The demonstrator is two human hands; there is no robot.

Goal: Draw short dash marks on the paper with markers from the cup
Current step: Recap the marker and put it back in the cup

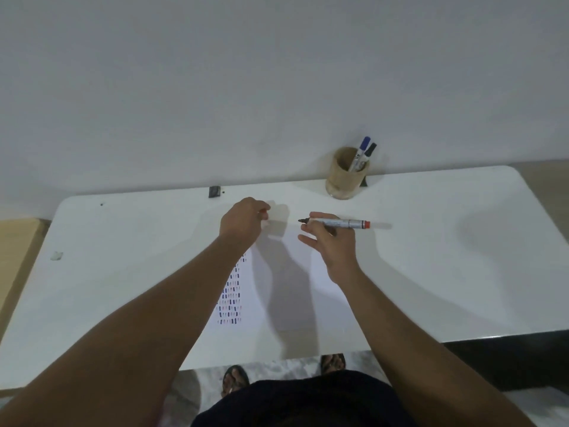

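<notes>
Plainly, head view only. Right hand at frame centre, pinching a red-ended marker between thumb and forefinger, other fingers spread loose; marker level, uncapped dark tip pointing toward frame left, well above the paper. Left hand just left of it, curled closed on something small and reddish, probably the cap, too hidden to confirm. Paper flat on the white worktop at lower centre, partly under both forearms, with columns of dash marks down its left strip and bare sheet to the right. Wooden cup in the upper right of centre, at the worktop's far edge, holding a blue-capped marker and a black-capped marker.

Likely risks from here: light two-finger grip letting the marker roll or drop, leaving a stray streak; exposed tip brushing the left hand; forearm dragging over fresh dashes and smearing them; unweighted paper sliding under a stroke, skewing the column; cap slipping from the closed hand and rolling off the edge.
</notes>
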